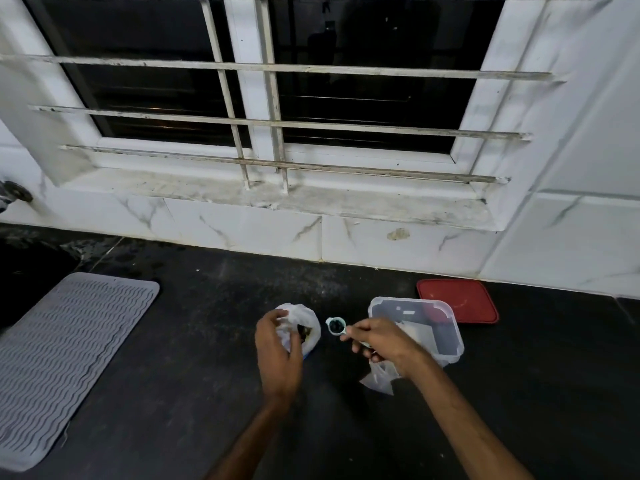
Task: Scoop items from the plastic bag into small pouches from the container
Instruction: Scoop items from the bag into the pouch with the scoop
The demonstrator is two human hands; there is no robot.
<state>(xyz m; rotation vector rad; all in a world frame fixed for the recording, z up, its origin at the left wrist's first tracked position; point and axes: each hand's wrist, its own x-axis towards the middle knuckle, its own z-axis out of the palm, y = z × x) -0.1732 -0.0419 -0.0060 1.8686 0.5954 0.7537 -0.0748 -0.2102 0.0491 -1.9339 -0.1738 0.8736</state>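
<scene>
Dark worktop (pixel 194 358) under barred window. Your left hand (pixel 277 355) is gripping plastic bag (pixel 306 327) mid-worktop, fingers curled on rim, holding mouth open. Right hand (pixel 381 342) is pinching scoop (pixel 335 326) level, loaded, just beside bag, also clutching pouch (pixel 379 377) beside container (pixel 415 323) for short transfer.

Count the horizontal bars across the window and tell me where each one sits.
3. The top bar crosses the upper panes, the middle bar runs halfway down, and the bottom bar lies just above the sill. More may be hidden above the frame's upper edge.
</scene>
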